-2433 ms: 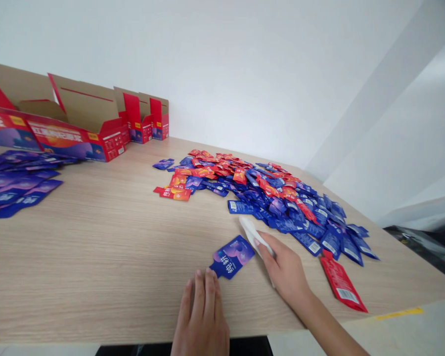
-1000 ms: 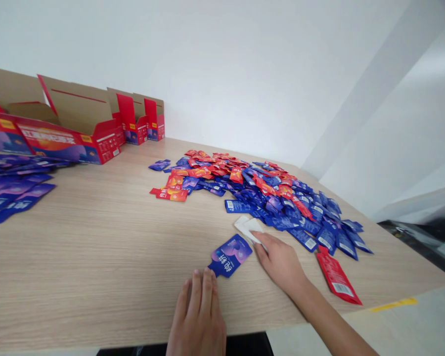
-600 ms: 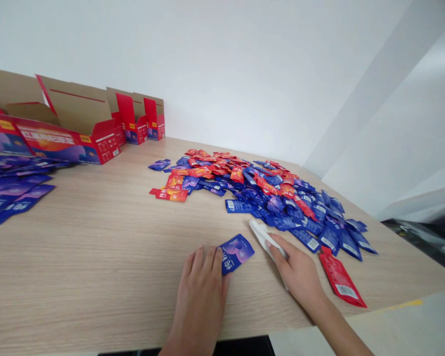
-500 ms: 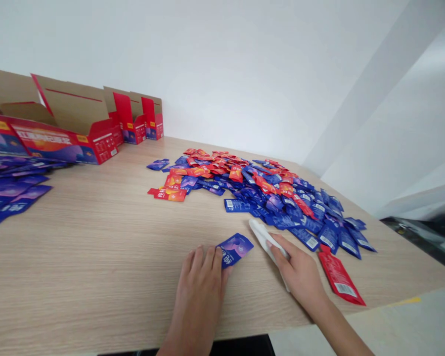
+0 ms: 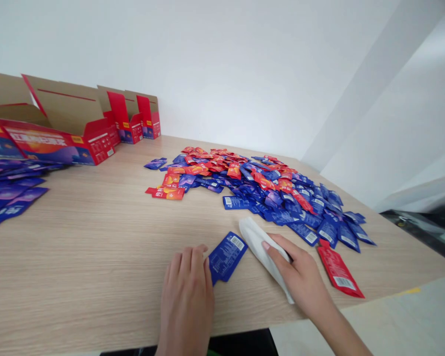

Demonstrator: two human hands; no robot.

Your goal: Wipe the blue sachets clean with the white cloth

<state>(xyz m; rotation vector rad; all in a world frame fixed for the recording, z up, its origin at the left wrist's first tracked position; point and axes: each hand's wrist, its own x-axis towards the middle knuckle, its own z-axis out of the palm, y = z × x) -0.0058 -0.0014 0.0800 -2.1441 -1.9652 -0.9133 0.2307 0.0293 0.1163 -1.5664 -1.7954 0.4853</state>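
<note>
A blue sachet (image 5: 227, 256) lies on the wooden table (image 5: 96, 232), its printed back with a barcode facing up. My left hand (image 5: 187, 291) rests flat beside it, fingertips touching its near left end. My right hand (image 5: 300, 274) presses a folded white cloth (image 5: 260, 247) onto the table just right of the sachet, fingers curled over the cloth. A single red sachet (image 5: 339, 272) lies right of that hand.
A big heap of blue and red sachets (image 5: 263, 190) spreads across the middle and right of the table. More blue sachets (image 5: 7, 190) lie at the far left. Open red cardboard boxes (image 5: 59, 133) stand along the back left by the wall.
The blue sachet has been turned over: its purple front showed before, now its barcode back is up. My left hand slid forward to it. The cloth in my right hand shifted slightly.
</note>
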